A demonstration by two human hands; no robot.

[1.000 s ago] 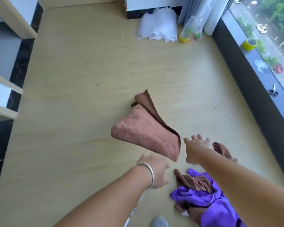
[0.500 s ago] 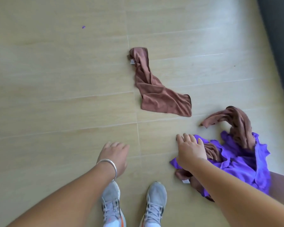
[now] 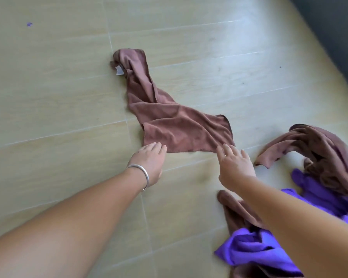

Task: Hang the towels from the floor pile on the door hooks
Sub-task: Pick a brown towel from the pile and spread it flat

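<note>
1. Both hands have reached forward since half a second ago, from near the shoes to the near edge of the brown towel, and the shoes are no longer in view
2. Left hand, with a silver bracelet on the wrist, is open with fingers together and extended; its fingertips touch or just meet the towel's near left corner, holding nothing
3. Right hand is open with fingers slightly spread; its fingertips overlap the towel's near right corner, and whether they press on it or hover above cannot be told
4. That brown towel lies crumpled on the pale tiled floor, running away from the person to a bunched far end with a small white label
5. To the right sits the pile: a second brown towel draped over a purple towel, with more brown cloth beneath the right forearm
6. A tiny purple scrap lies on the floor far to the left
</note>
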